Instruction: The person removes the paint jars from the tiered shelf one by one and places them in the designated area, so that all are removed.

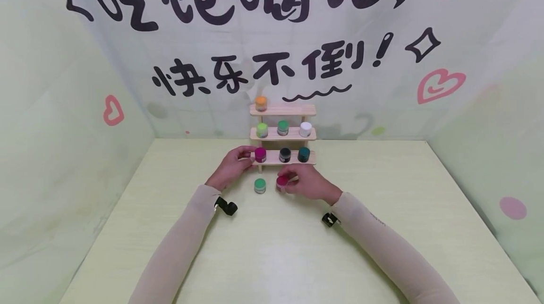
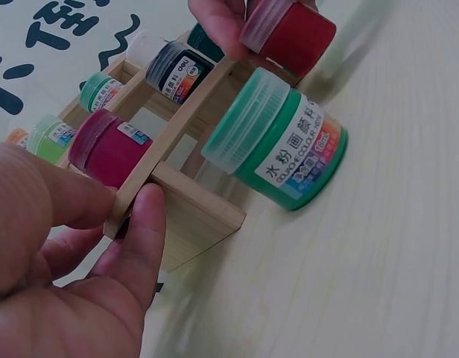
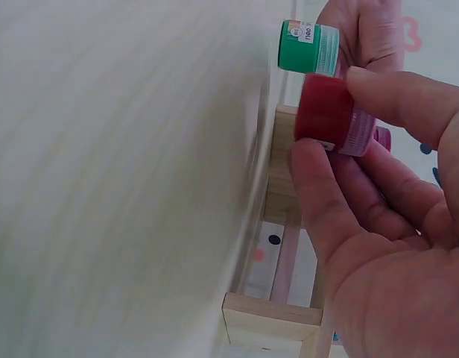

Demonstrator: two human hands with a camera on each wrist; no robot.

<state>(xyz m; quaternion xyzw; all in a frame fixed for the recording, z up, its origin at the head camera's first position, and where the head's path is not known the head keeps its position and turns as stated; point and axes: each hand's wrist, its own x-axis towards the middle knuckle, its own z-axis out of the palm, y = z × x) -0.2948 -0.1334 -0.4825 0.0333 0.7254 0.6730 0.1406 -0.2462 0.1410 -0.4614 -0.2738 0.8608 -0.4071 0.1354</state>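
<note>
A small three-tier wooden display rack (image 1: 293,110) stands near the back wall. My left hand (image 1: 231,168) grips the left end of its lowest board, beside a magenta paint jar (image 2: 103,153) on that board. In front of the rack my right hand (image 1: 313,183) holds a red paint jar (image 3: 323,115) between thumb and fingers. Left of that jar, a green gouache jar (image 2: 282,142) with a translucent lid stands upright on the table. The lowest board also bears a black jar (image 1: 284,155) and a dark teal jar (image 1: 303,154).
On the middle tier are a light green jar (image 1: 262,130), a green jar (image 1: 282,128) and a white jar (image 1: 305,129). An orange jar (image 1: 261,103) sits at the top tier's left end. Printed cloth walls (image 1: 488,153) enclose the pale table (image 1: 276,257) at the back and sides.
</note>
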